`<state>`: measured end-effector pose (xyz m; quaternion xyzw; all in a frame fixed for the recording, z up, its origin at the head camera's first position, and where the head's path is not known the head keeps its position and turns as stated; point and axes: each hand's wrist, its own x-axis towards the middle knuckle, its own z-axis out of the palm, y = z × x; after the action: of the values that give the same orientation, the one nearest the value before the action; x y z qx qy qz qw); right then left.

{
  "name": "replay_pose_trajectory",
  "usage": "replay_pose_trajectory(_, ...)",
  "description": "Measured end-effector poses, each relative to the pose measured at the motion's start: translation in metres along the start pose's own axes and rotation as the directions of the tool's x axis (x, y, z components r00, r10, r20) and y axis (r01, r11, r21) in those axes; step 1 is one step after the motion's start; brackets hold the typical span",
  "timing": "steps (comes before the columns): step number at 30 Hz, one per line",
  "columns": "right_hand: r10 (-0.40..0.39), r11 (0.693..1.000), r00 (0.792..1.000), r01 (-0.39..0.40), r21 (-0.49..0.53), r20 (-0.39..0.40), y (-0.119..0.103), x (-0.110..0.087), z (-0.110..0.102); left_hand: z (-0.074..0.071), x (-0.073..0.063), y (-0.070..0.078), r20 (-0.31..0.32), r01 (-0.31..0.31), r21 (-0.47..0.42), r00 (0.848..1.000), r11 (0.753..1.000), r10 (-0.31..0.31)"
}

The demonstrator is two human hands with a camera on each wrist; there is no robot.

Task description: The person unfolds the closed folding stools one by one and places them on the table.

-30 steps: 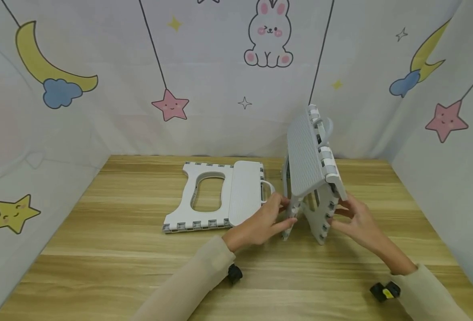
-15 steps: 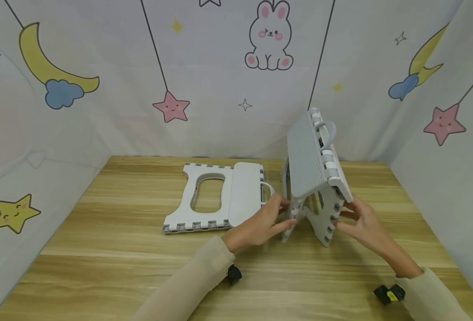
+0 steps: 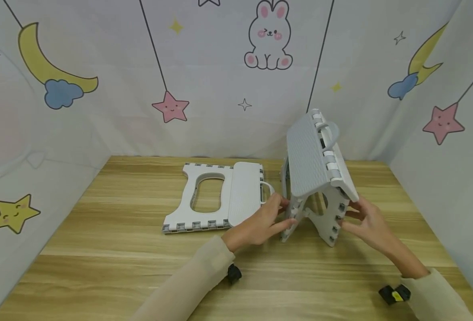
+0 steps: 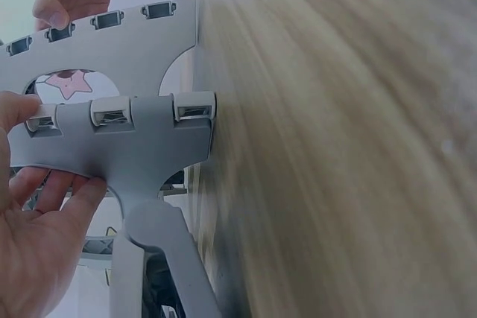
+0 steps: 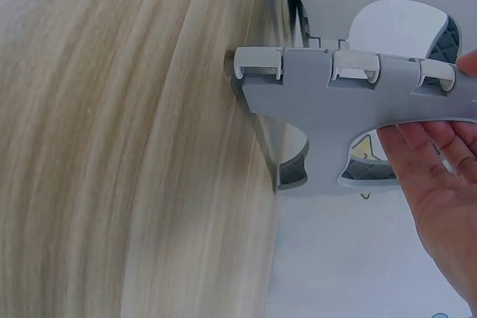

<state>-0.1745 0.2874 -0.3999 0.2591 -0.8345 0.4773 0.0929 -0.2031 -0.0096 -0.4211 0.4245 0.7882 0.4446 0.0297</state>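
Observation:
A grey-white folding step stool (image 3: 306,156) stands half unfolded at the right of the table, its two-part top peaked like a roof and a loop handle (image 3: 332,135) at the ridge. My left hand (image 3: 258,225) grips the edge of its left leg panel (image 4: 127,147), thumb on the hinge side and fingers through the cut-out. On the other side, my right hand (image 3: 369,225) holds the right leg panel (image 5: 313,94) the same way, thumb at the edge and fingers curled behind. The panels stand apart at the bottom, feet at the tabletop.
A second folding stool (image 3: 246,191) lies folded flat on the wood-grain table (image 3: 120,267), just left of the standing one, its handle close to my left hand. Behind the table hangs a printed curtain (image 3: 220,133). Black wrist devices (image 3: 395,294) sit below both sleeves.
My right hand has moved to the right with the right leg panel, so the legs stand wider and the peaked top has spread. My left hand stays in place on its panel.

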Motion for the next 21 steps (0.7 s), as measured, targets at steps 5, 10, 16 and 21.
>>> replay_pose_trajectory(5,-0.006,1.0,1.0,0.006,-0.007,-0.001,0.0015,-0.0018,-0.0018,0.0003,0.0,-0.0013,-0.001,0.004,0.006,1.0,1.0,-0.004)
replay_pose_trajectory(10,-0.002,1.0,1.0,0.002,-0.012,-0.008,0.0034,-0.0041,-0.0036,-0.0003,-0.0003,-0.0004,0.007,0.01,0.015,1.0,1.0,-0.01)
replay_pose_trajectory(16,-0.001,1.0,1.0,0.001,-0.007,-0.006,0.0056,-0.006,-0.0062,-0.0015,-0.0006,0.0006,0.011,0.013,0.034,1.0,0.999,-0.013)
replay_pose_trajectory(21,-0.02,1.0,1.0,0.02,-0.002,-0.004,0.0077,-0.0055,-0.0079,-0.0027,-0.0009,0.0011,0.017,0.007,0.041,1.0,0.999,-0.007)
